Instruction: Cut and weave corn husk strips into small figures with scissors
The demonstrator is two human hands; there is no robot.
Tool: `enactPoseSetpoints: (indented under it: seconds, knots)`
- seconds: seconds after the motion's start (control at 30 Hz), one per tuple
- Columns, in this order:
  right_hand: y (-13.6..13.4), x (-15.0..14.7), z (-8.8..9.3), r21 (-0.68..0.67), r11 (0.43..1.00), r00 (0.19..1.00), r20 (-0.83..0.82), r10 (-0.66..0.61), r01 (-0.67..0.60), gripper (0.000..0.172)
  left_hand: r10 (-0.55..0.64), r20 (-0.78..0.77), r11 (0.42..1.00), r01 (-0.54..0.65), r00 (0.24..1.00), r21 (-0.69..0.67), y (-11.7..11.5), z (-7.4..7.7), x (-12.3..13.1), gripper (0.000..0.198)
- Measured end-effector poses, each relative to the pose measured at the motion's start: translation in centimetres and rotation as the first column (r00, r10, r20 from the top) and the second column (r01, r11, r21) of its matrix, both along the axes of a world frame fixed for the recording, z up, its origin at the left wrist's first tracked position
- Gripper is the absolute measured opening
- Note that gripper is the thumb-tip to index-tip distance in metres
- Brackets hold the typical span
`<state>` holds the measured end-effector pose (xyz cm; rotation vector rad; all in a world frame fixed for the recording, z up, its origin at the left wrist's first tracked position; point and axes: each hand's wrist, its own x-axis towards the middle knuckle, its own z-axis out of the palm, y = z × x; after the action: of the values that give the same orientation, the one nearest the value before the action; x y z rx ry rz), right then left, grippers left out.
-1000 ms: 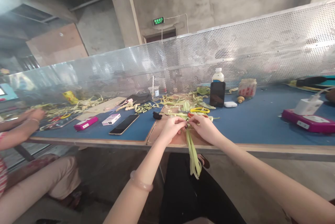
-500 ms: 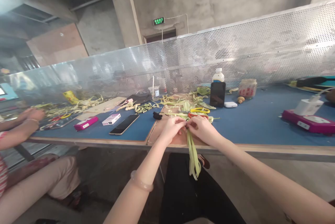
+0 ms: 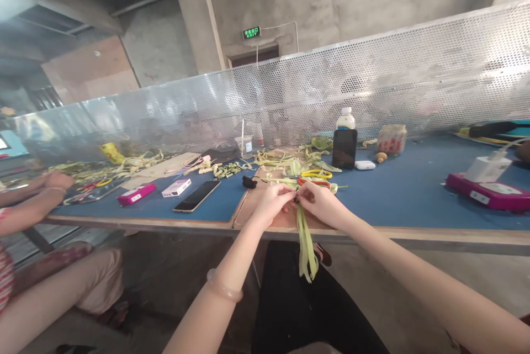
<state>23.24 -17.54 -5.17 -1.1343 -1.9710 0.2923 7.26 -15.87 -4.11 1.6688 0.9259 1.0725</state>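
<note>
Far left: a co-worker's hands (image 3: 56, 181) are together above the blue tabletop (image 3: 414, 199), near a yellow container (image 3: 111, 153) among pale plant strips.
Nearer items: a left magenta box (image 3: 136, 195), a small white box (image 3: 176, 188) and a flat phone (image 3: 197, 196) lie in a row.
Board: a brown board (image 3: 247, 211) lies at the table's edge, beneath the hands; a black clump (image 3: 249, 182) is by its far left corner.
Left hand: the left hand (image 3: 273, 202) has thumb and forefinger together, pinching the top of the green strips.
Green strips: the bundle of green strips (image 3: 305, 246) hangs from the fingertips over the table edge, in front of the dark trousers (image 3: 298, 304); a dark bit at its top is too small to make out.
Right hand: the right hand (image 3: 321, 199) meets the left, its fingertips clamped on the same top end.
Just beyond: red-and-yellow scissors (image 3: 313, 181) lie behind the right hand.
Right side: an upright phone (image 3: 344, 149) stands before a bottle (image 3: 345, 118); then come a white case (image 3: 365, 165), a jar (image 3: 391, 139) and a right magenta box (image 3: 488, 194) bearing a white plug (image 3: 491, 167).
</note>
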Motion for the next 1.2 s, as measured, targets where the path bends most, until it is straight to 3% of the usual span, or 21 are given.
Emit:
enactPoseSetpoints:
  seconds: [0.3,0.7,0.93,1.2]
  knots:
    - [0.17,0.02,0.04,-0.017,1.000,1.000,-0.016,0.001,-0.001,0.009,0.010,-0.019,1.000,-0.010,1.000,0.001,-0.08,0.01,0.06,0.013]
    - [0.51,0.04,-0.07,0.046,0.992,0.993,0.035,-0.115,0.114,0.007,-0.039,-0.027,0.999,0.040,0.999,0.033,0.42,-0.50,-0.10,0.015]
    - [0.56,0.12,0.01,0.061,0.992,0.987,0.114,-0.116,0.109,0.014,-0.055,-0.048,0.997,0.058,0.997,0.051,0.26,-0.30,0.02,0.020]
    - [0.69,0.25,-0.27,0.169,0.983,0.996,0.039,-0.081,0.073,0.027,-0.104,-0.032,0.994,0.105,0.994,0.038,0.48,-0.40,-0.35,0.025]
